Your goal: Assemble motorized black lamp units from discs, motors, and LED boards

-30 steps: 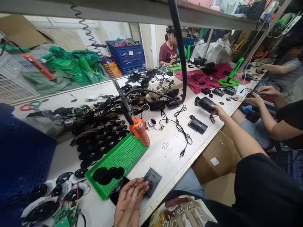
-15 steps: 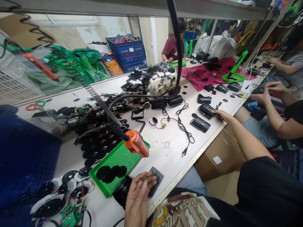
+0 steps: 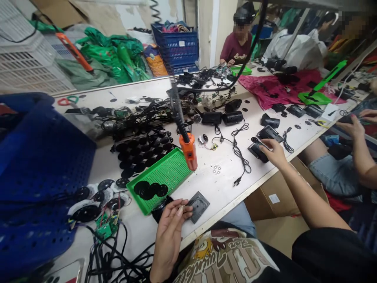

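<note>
Over the bench [image 3: 206, 188], left hand [image 3: 170, 236] hangs half-open by a grey plate [image 3: 198, 207], right hand [image 3: 275, 153] on black casing [image 3: 258, 152]

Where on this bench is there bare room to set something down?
The widest bare patch of the white bench lies between the green tray, the black cord and the dark square plate. A narrower strip runs along the front edge below the right hand. Crowded: the black discs and tangled cables at left.
</note>
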Available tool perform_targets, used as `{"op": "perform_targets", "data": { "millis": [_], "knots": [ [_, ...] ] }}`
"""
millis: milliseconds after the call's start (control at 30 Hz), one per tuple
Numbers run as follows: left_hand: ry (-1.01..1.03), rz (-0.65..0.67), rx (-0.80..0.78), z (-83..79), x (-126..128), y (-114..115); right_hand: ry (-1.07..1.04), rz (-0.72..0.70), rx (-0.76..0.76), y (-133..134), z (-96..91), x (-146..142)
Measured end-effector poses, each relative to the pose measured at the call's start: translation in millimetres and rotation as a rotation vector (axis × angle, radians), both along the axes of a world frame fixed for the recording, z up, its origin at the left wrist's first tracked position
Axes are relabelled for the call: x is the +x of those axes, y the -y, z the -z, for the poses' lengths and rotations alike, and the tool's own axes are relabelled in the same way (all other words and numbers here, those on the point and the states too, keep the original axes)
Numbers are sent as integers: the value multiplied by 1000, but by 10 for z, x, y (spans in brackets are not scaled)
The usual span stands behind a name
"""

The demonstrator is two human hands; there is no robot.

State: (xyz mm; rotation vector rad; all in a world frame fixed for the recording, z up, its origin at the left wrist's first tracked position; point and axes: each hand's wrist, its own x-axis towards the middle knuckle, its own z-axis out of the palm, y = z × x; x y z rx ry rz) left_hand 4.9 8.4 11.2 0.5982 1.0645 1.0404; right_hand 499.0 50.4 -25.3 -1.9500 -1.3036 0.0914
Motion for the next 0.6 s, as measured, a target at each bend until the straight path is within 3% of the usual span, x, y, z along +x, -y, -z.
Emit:
{"op": "perform_targets", "data": {
  "millis": [200, 367, 600],
  "knots": [
    [9, -16, 27, -17, -20, -48, 122, -282, -72, -526, 12, -553],
    [-8, -37, 4, 38, -93, -49, 181, -376, -125, -1018, 4, -771],
    [-49, -61, -70, 32, -109, -147, 206, -487, -158, -1238, 89, -1045]
  ]
}}
